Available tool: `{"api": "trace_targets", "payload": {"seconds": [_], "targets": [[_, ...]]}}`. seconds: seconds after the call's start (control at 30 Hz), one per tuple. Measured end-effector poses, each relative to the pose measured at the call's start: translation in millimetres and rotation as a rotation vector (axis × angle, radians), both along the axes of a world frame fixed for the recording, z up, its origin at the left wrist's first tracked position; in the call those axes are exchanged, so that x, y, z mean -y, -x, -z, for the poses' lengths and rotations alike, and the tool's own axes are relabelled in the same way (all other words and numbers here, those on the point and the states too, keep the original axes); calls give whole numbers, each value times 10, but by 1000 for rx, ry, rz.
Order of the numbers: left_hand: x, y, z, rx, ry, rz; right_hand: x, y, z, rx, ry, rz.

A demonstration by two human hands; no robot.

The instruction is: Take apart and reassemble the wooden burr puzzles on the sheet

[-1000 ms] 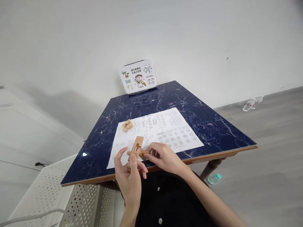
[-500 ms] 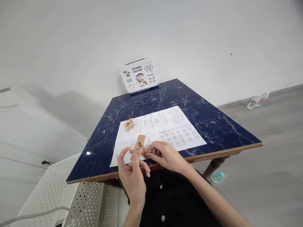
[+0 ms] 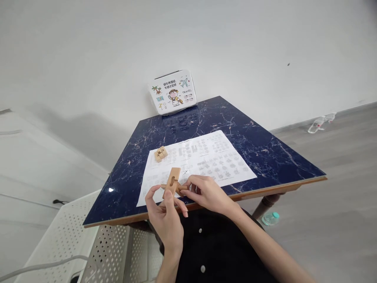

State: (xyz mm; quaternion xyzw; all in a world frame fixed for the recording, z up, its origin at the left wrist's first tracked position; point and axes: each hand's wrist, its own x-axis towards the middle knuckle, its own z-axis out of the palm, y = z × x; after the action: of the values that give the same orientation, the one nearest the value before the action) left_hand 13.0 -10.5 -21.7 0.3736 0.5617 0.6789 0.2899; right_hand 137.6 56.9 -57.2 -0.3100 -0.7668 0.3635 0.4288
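My left hand [image 3: 163, 214] pinches the lower end of a flat wooden puzzle piece [image 3: 172, 181] with a slot in it, held upright over the near table edge. My right hand [image 3: 206, 192] grips a thin wooden bar [image 3: 182, 188] that passes crosswise through that slot. Both hands hover just above a white printed sheet [image 3: 206, 159] covered in small diagrams. A small cluster of wooden blocks [image 3: 160, 153] rests on the sheet's far left corner, well away from both hands.
The dark blue marble-patterned table [image 3: 265, 153] has a white illustrated case [image 3: 172, 92] leaning on the wall at its far edge. A white perforated cart [image 3: 73, 239] stands at lower left. Plastic bottles [image 3: 319, 123] lie on the grey floor, another bottle [image 3: 270, 218] under the table.
The view shifted slightly. My hands stay on the two wooden pieces, with the bar pushed a little further through the slot; nothing else on the table moved.
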Motion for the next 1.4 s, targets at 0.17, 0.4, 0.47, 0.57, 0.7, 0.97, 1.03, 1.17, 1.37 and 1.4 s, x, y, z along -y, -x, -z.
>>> {"api": "trace_targets", "payload": {"seconds": [0.17, 0.4, 0.47, 0.57, 0.7, 0.97, 1.03, 1.17, 1.37, 1.4], "targets": [[13, 23, 171, 52, 49, 68, -1, -1, -21, -18, 21, -5], [34, 29, 255, 78, 59, 108, -10, -7, 7, -1, 41, 8], [35, 30, 241, 114, 71, 127, -13, -7, 10, -9, 40, 7], [36, 20, 208, 180, 80, 155, -15, -8, 8, -30, 51, -5], [30, -4, 168, 230, 83, 179, -16, -13, 8, -51, 87, -19], [14, -14, 217, 117, 96, 242, -15, -50, -20, -59, 144, -12], [19, -6, 227, 82, 116, 250, -15, -55, -23, -70, 174, -28], [39, 28, 239, 25, 196, 319, -22, -51, -13, -104, 190, -37], [51, 79, 278, -33, 271, 377, -21, -35, -2, -104, 141, -7], [47, 82, 282, -34, 267, 361, -21, -35, -1, -104, 134, -6]]}}
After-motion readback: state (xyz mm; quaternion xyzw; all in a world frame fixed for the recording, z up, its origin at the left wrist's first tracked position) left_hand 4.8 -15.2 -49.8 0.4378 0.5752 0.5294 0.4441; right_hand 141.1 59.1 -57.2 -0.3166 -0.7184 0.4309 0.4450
